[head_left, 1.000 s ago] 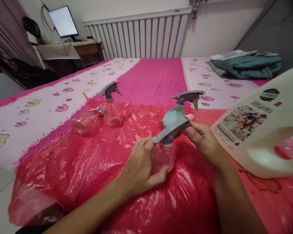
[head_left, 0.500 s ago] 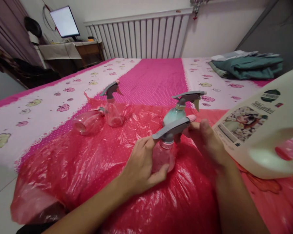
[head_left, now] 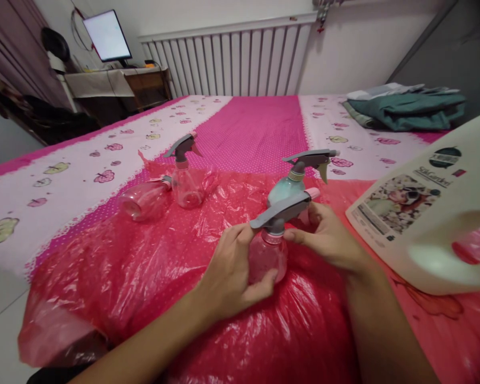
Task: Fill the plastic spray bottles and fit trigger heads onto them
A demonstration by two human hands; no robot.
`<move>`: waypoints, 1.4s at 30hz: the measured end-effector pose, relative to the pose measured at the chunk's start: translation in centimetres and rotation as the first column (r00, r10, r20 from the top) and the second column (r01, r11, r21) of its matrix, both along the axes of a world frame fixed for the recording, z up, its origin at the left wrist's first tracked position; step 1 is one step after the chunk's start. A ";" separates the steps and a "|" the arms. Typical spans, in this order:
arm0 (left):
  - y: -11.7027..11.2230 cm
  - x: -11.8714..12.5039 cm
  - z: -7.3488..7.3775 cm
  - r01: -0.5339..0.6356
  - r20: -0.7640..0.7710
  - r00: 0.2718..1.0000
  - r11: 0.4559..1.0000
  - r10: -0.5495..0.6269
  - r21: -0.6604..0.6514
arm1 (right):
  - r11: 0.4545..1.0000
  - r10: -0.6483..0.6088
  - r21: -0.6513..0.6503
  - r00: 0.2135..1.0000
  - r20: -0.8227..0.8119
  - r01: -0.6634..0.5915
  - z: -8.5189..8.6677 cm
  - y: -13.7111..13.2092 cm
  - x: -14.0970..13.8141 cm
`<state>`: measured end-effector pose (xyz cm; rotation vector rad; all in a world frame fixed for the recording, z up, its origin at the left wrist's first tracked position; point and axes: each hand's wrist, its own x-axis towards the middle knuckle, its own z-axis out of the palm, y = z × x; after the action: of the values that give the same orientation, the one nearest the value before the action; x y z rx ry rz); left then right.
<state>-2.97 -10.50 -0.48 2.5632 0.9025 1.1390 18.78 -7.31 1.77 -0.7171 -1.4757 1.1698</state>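
My left hand [head_left: 230, 266] is wrapped round the body of a clear pink spray bottle [head_left: 266, 261] with a grey trigger head, which stands upright on red plastic sheeting [head_left: 144, 272]. At the bottle's pink collar, the thumb of my right hand [head_left: 332, 237] presses from the right, and its fingers curl behind the head, partly hidden. Just behind stands a second spray bottle [head_left: 286, 189] with a blue-green tint and a grey head. Farther left, one pink spray bottle [head_left: 188, 186] is upright and another clear bottle [head_left: 144, 200] lies on its side against it.
A large cream jug [head_left: 428, 213] with a picture label leans in at the right. Folded green cloth [head_left: 408, 109] lies on the far right of the bed [head_left: 256, 128]. A radiator [head_left: 232, 61] lines the wall, and a monitor [head_left: 107, 36] stands on a desk at the far left.
My right hand has turned, and its thumb has come inward from a raised position to the bottle's collar. My left hand and the bottle have stayed in place.
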 end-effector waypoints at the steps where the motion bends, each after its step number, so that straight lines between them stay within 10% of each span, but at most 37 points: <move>1: 0.0 0.0 0.0 0.002 0.004 1.000 1.000 -0.002 0.003 | 1.000 0.003 -0.004 1.000 0.003 -0.003 0.0 0.0 0.0; 26: 0.1 0.2 -0.3 0.019 0.034 0.999 1.000 -0.019 -0.003 | 0.991 -0.132 0.008 0.946 0.296 0.136 0.5 -1.2 0.0; 42: 0.1 0.1 -0.4 0.006 0.047 0.999 0.999 -0.004 -0.041 | 0.995 -0.092 0.053 0.978 0.187 0.083 0.9 -0.7 -0.4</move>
<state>-2.82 -10.40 -0.92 2.4940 0.8995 1.1614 18.42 -8.01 2.63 -0.8722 -1.6060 1.0204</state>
